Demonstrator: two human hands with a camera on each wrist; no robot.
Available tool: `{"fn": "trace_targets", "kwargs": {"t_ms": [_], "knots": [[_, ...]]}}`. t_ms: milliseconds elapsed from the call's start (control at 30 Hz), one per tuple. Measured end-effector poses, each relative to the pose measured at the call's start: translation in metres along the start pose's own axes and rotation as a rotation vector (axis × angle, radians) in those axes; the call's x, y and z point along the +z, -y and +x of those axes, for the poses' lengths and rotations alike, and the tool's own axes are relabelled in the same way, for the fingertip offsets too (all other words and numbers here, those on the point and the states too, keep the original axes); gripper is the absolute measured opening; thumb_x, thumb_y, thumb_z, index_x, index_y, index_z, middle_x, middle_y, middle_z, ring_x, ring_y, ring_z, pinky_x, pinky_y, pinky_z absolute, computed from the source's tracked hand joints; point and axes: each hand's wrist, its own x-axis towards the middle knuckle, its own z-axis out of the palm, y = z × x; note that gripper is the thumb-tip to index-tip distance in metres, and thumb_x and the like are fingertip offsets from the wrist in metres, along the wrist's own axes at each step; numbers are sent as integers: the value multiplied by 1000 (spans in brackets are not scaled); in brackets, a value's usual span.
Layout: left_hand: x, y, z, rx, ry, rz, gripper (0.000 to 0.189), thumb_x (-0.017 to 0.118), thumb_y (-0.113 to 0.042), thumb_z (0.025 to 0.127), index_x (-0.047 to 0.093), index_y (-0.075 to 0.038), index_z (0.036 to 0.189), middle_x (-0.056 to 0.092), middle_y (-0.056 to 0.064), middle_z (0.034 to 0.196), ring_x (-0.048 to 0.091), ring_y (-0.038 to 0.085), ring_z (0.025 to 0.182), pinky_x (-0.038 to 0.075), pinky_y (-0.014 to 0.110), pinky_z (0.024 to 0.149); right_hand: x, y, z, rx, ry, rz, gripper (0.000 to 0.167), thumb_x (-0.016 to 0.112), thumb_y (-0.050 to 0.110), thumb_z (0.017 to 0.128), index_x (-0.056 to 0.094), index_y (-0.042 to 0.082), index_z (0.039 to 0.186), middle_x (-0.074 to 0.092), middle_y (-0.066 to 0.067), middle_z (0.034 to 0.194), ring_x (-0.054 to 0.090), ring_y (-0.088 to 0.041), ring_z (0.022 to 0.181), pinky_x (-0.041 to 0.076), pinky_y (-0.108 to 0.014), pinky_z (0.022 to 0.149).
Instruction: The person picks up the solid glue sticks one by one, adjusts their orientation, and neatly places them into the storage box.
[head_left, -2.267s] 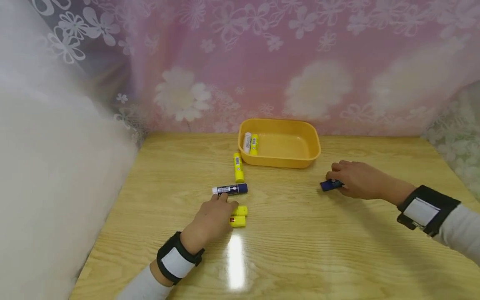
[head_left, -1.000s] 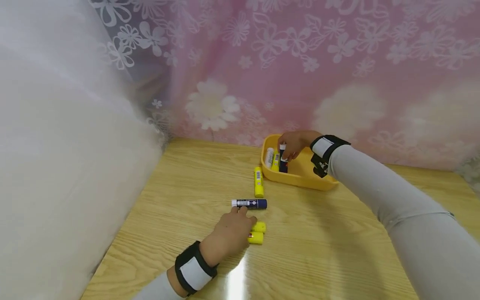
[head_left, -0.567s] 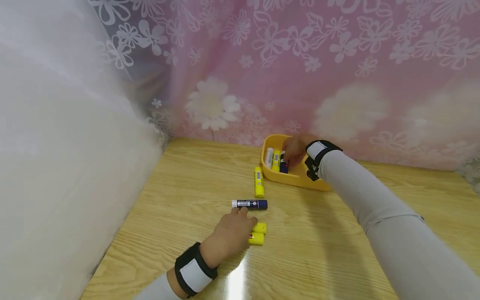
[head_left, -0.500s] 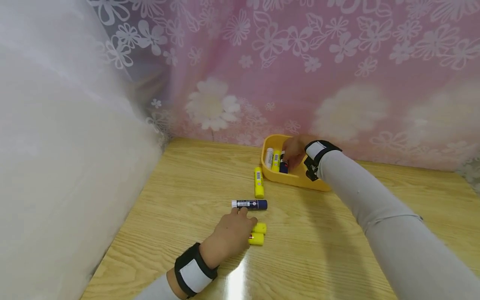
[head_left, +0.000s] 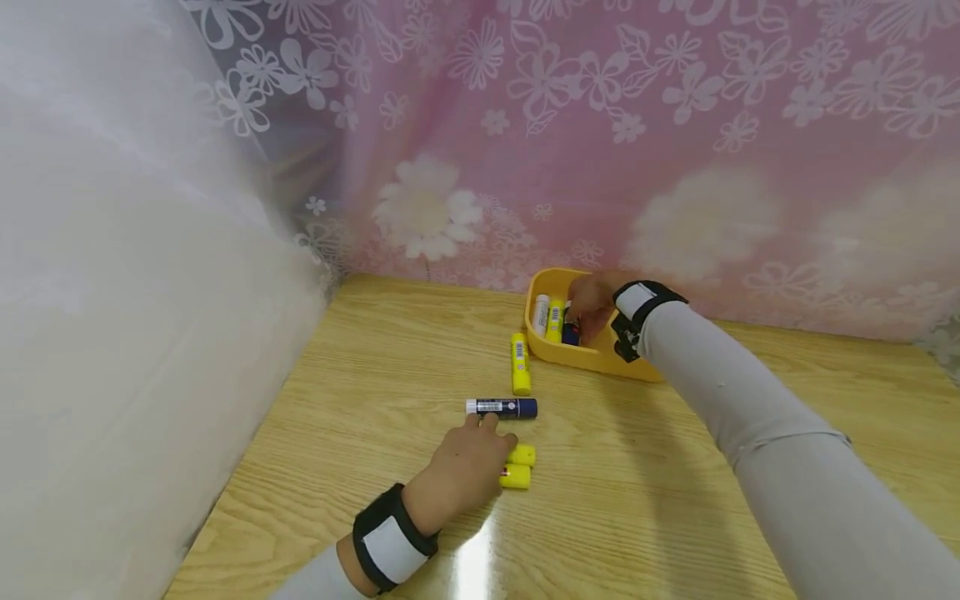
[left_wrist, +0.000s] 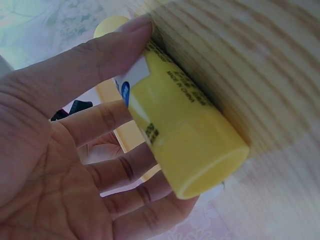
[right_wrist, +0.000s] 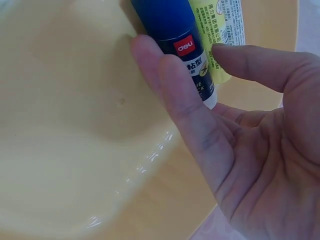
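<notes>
My left hand [head_left: 467, 467] lies over two yellow glue sticks whose ends stick out at its right. In the left wrist view, its thumb rests along one yellow glue stick [left_wrist: 180, 120] and the fingers reach behind it. Just beyond the fingertips, a dark blue glue stick [head_left: 510, 408] with a white end lies crosswise. My right hand [head_left: 592, 302] is inside the yellow bin [head_left: 577, 357]. It holds another dark blue glue stick [right_wrist: 167, 22] between thumb and fingers, beside a yellow glue stick [right_wrist: 217, 65] and a white one [head_left: 541, 315].
A further yellow glue stick [head_left: 521, 364] lies on the wooden table [head_left: 360, 367] in front of the bin's left corner. Behind the bin hangs a pink flowered curtain [head_left: 480, 125]; pale sheeting [head_left: 135, 292] hangs at the left.
My right hand has carried the dark blue glue stick from the table's right side into the bin and lowered it beside the yellow one. The left hand has stayed over its yellow glue sticks.
</notes>
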Motion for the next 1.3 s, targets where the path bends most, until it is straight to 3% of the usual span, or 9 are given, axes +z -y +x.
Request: {"fn": "trace_targets", "kwargs": {"t_ms": [100,200,533,733,967,1300], "knots": [[0,0,0,-6,1,7,48,85,-26,80,70,-18,125,63,10,114,59,26,100,53,33,67,1,0,-3,-11,-6,15,55,50,14,106,26,-9,149,70,-23,115,75,-22,89,58,-33,81],[0,-1,0,-10,8,11,49,86,-28,79,70,-18,125,63,10,114,59,26,101,54,33,67,2,0,-6,-12,-11,7,58,50,14,105,22,-9,151,71,-23,114,75,-23,89,58,-33,81],[0,0,1,-6,12,21,51,86,-29,79,69,-18,126,63,11,115,59,26,102,54,33,68,2,-1,-10,-19,-16,-22,49,49,15,105,35,-10,145,74,-20,106,75,-20,84,59,-30,76],[-1,0,0,-5,7,16,51,86,-29,79,69,-18,125,63,10,115,59,26,102,54,33,68,2,-3,-8,-31,-16,20,53,51,13,105,29,-9,149,73,-20,104,75,-19,81,59,-31,77],[-1,0,-1,-6,11,11,50,86,-28,79,69,-18,126,63,10,116,60,26,103,54,33,69,3,-4,-5,-35,-16,12,43,52,14,105,42,-8,140,73,-19,102,74,-16,76,59,-29,73],[-2,0,-2,-6,19,4,51,86,-29,79,69,-18,126,63,10,116,59,26,102,54,34,70,5,-5,-8,-36,-8,38,66,49,16,106,13,-11,154,73,-21,108,75,-19,82,59,-28,72]]}}
